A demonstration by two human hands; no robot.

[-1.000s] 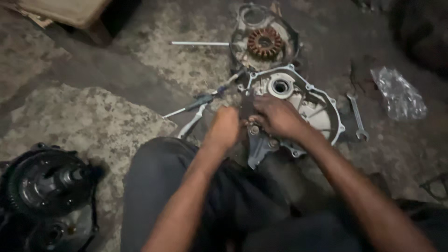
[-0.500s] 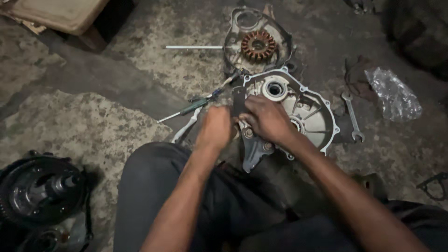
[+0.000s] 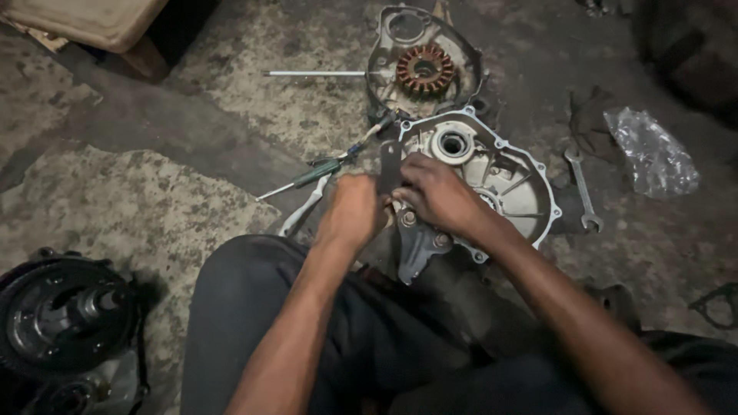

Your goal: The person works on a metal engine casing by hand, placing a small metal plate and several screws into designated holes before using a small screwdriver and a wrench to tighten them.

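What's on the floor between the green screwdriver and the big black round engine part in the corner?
Nothing but bare, stained concrete floor lies between the screwdriver and the round engine part, as the head view shows.

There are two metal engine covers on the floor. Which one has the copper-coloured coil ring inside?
The farther cover, lying beyond the hands, holds the copper-coloured coil ring. The nearer cover, under the right hand, shows only bare grey metal.

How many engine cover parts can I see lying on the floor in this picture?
2. The grey engine cover lies under both hands, the left hand and the right hand. The cover with the copper coil ring lies just behind it. Others may be hidden outside the view.
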